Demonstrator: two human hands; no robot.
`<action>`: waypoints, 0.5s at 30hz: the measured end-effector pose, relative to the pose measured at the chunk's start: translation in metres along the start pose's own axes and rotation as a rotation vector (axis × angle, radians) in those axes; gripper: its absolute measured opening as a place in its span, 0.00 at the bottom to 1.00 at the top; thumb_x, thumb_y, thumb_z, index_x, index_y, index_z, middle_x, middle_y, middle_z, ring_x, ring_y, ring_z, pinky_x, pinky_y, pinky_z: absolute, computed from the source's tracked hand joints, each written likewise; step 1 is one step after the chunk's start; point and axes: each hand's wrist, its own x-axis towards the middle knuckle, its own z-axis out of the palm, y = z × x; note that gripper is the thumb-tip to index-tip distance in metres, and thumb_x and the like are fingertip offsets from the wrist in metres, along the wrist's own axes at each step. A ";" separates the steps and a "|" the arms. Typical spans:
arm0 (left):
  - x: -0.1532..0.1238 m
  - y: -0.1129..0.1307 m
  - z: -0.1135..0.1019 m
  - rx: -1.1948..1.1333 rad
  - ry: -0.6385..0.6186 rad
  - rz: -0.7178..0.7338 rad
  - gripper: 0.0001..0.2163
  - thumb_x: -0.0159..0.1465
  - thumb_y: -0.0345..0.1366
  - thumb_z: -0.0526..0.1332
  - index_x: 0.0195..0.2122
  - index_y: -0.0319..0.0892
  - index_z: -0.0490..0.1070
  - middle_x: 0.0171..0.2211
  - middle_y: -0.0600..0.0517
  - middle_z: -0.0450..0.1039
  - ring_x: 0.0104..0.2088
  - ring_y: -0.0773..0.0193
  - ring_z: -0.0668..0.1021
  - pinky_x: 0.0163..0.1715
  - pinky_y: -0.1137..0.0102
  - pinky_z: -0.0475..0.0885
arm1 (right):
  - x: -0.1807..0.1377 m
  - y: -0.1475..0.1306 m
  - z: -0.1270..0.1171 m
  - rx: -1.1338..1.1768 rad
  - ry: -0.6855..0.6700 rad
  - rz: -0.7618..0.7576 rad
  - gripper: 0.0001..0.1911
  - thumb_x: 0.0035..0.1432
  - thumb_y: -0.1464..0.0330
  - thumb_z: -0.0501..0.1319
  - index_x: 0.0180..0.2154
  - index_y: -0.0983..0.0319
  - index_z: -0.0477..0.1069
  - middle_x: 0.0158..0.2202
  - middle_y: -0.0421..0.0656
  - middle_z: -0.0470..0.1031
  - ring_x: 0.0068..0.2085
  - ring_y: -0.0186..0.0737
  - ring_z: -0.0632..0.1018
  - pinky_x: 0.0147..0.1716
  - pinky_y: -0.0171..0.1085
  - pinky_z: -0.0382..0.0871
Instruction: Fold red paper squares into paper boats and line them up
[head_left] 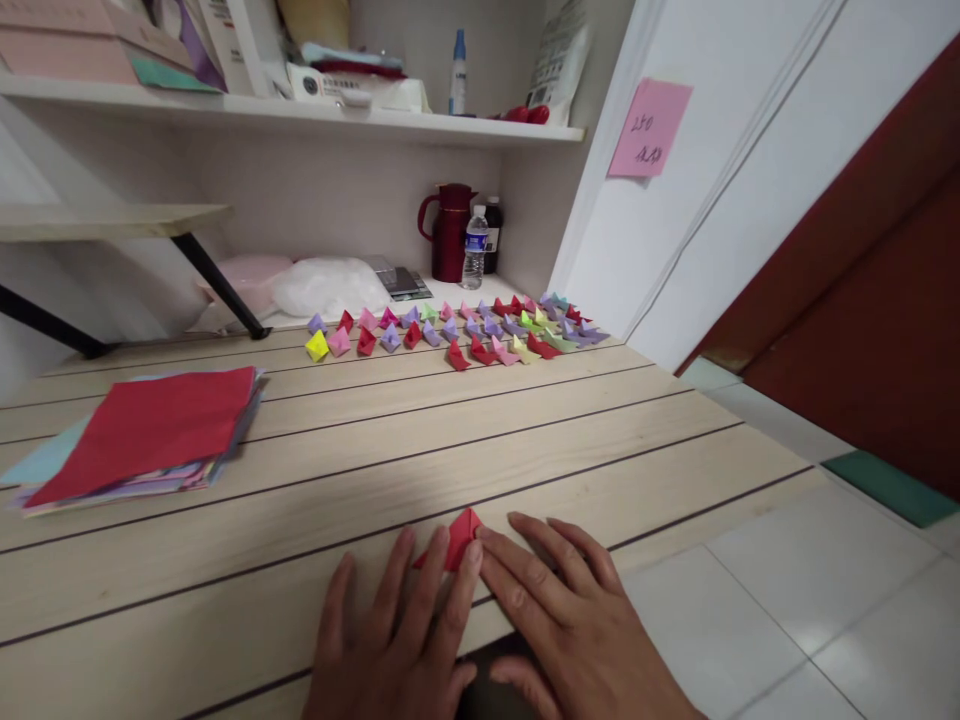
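Scanning from the left of the frame, I saw a stack of coloured paper sheets (142, 435) with a red sheet on top, lying on the wooden tabletop (525, 430) at the middle left. At the bottom centre, my left hand (394, 640) lay flat, fingers spread and pressed down, its fingertips touching the lower left edge of a small red folded paper (459, 538). That paper sat on the tabletop right between the two hands, poking out just above the fingertips. My right hand (577, 625) lay just beside it, also flat and open, its index finger pressing against the paper's right side. Neither hand was closed around anything; both only pinned the paper down. Farther back, in the upper middle, rows of small folded paper pieces (457, 330) in many colours stood along the table's far edge. Behind them stood a dark red jug (448, 230) and a water bottle (475, 247), touching or nearly so. At the upper right, a pink note (649, 128) stuck to the white wall.
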 end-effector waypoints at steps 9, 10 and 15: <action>0.003 0.012 -0.003 0.036 0.053 -0.058 0.24 0.61 0.26 0.53 0.58 0.46 0.67 0.60 0.50 0.69 0.54 0.48 0.75 0.63 0.37 0.46 | -0.024 0.003 0.011 -0.025 0.077 0.024 0.28 0.65 0.75 0.52 0.65 0.58 0.57 0.62 0.41 0.69 0.65 0.48 0.63 0.61 0.53 0.54; 0.002 0.015 -0.001 0.042 0.084 -0.069 0.23 0.62 0.26 0.54 0.58 0.45 0.68 0.59 0.49 0.70 0.54 0.47 0.75 0.62 0.40 0.51 | -0.026 0.004 0.013 -0.015 0.083 0.022 0.27 0.66 0.74 0.51 0.65 0.57 0.57 0.61 0.41 0.69 0.65 0.48 0.63 0.61 0.53 0.55; -0.010 0.032 0.010 -0.069 0.354 -0.143 0.12 0.63 0.31 0.60 0.47 0.44 0.75 0.43 0.48 0.81 0.46 0.55 0.79 0.53 0.58 0.66 | -0.024 -0.005 0.020 0.154 0.236 0.083 0.21 0.67 0.72 0.52 0.59 0.55 0.66 0.49 0.44 0.77 0.53 0.48 0.72 0.52 0.49 0.63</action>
